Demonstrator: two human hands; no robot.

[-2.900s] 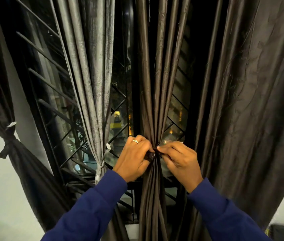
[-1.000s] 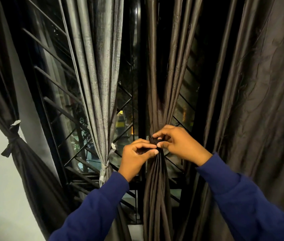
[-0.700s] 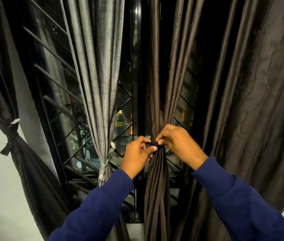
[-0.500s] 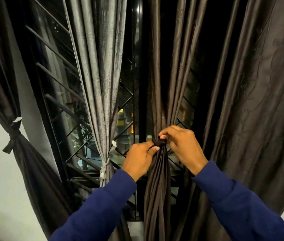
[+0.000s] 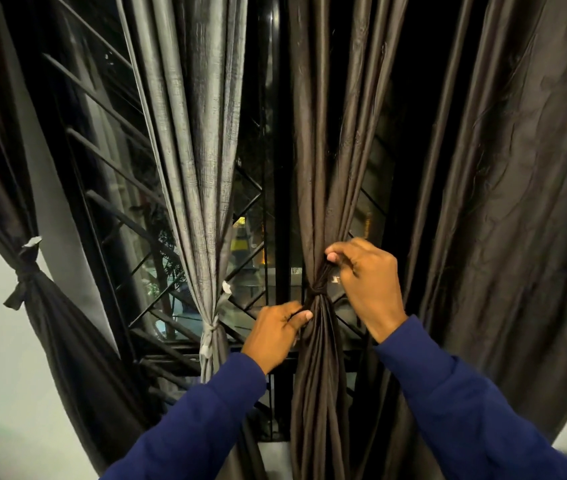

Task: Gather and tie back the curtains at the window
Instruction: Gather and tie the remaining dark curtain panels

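Brown cloth is bunching into a narrow waist right in front of me: the middle curtain [image 5: 316, 188] is hanging at the centre of the window, gathered, with a dark tie [image 5: 317, 289] crossing itself in a knot around it. I am pinching the upper end of that tie with my right hand [image 5: 365, 275], thumb and forefinger curled on it just above the knot, and I am pinching the lower end with my left hand [image 5: 273, 332], just below and to the left of the knot. To my eye I am drawing the knot tight, so this curtain is nearly done.

Next I am expecting to pull the two ends apart evenly; too hard on one end could drag the waist crooked or let folds slip out.

Beside it the grey curtain [image 5: 199, 140] is hanging already tied with a pale strip [image 5: 210, 332], and the dark curtain at far left [image 5: 50, 341] is tied too. At my right the wide brown curtain [image 5: 517, 202] is hanging loose, apparently untied. Behind everything, the window bars [image 5: 115, 161] are showing against the dark.
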